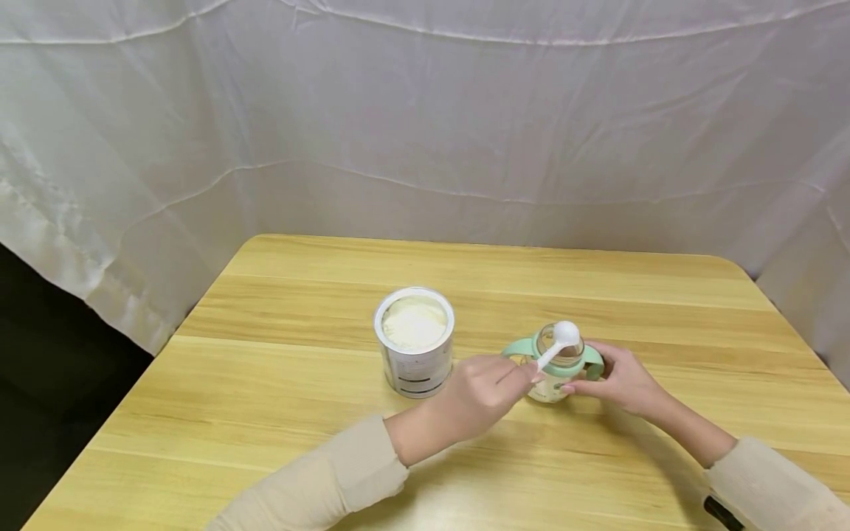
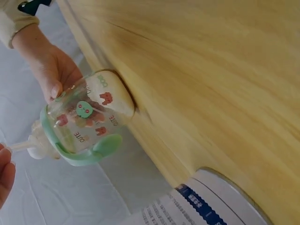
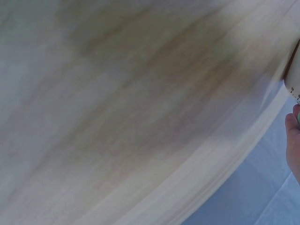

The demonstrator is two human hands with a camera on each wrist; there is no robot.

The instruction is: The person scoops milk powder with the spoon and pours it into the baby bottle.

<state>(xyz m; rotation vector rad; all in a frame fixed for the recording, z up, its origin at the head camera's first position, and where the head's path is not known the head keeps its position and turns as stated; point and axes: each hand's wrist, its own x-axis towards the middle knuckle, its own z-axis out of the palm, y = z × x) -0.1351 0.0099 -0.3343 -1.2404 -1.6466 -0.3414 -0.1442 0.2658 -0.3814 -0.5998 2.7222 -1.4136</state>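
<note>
My left hand pinches the handle of a white scoop, whose rounded bowl is at the open mouth of a clear baby bottle with two pale green handles. The left wrist view shows the scoop against the bottle's neck and cartoon prints on the bottle. My right hand grips the bottle's right side, around and under one handle. Pale contents show low in the bottle, which stands upright on the table. Only part of the right hand appears in the right wrist view.
An open tin of pale cream powder stands left of the bottle, close beyond my left hand. Everything rests on a wooden table. White cloth hangs behind the table and at its sides.
</note>
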